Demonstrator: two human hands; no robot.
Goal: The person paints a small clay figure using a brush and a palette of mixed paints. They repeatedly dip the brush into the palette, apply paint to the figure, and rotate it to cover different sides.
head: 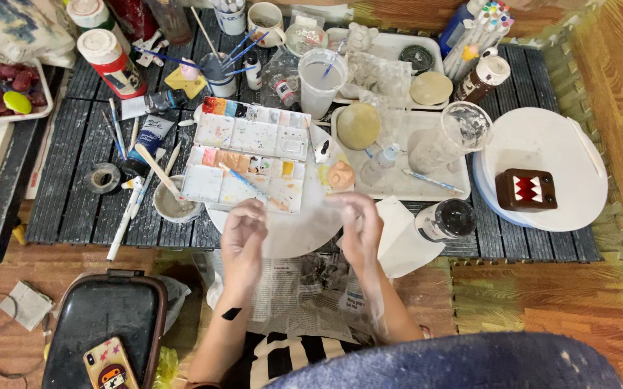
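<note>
My left hand and my right hand are raised side by side over the near edge of the dark slatted table, both blurred. A thin translucent sheet seems stretched between them, with each hand gripping one edge. Under it lie a white round plate and the near corner of a paint palette with many coloured wells. A blue-handled brush rests on the palette. A small peach clay figure sits just beyond my right hand.
A brown box-shaped figure with white teeth stands on a white plate at the right. There are also a white tray with clay discs, a water cup, paint bottles, a paint bowl, a black-lidded jar, newspaper, and a phone on a black case.
</note>
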